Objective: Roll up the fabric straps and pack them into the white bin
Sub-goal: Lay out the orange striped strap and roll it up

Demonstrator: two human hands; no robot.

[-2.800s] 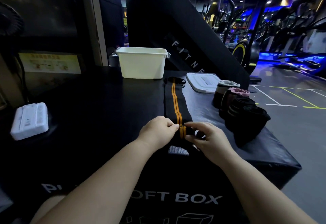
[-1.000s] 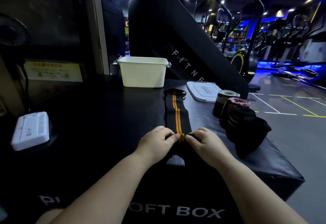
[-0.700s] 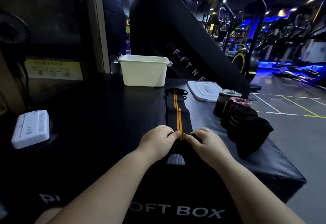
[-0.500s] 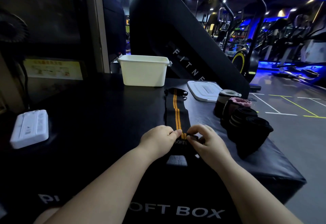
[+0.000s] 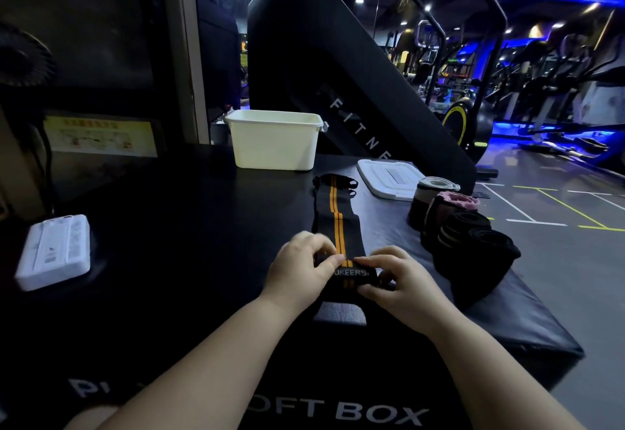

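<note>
Left hand [image 5: 299, 269] grip, right hand [image 5: 399, 282] grip: fingers curled, both pinching rolled end of black strap [image 5: 340, 226].

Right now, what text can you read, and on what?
"UKEERS" on the rolled end of the orange-striped strap, pinched by left hand and right hand.
"OFT BOX" on the front of the black box, start hidden.
"FITNE" on the slanted black machine.
Print on the yellow sign and white device: too blurred.
</note>
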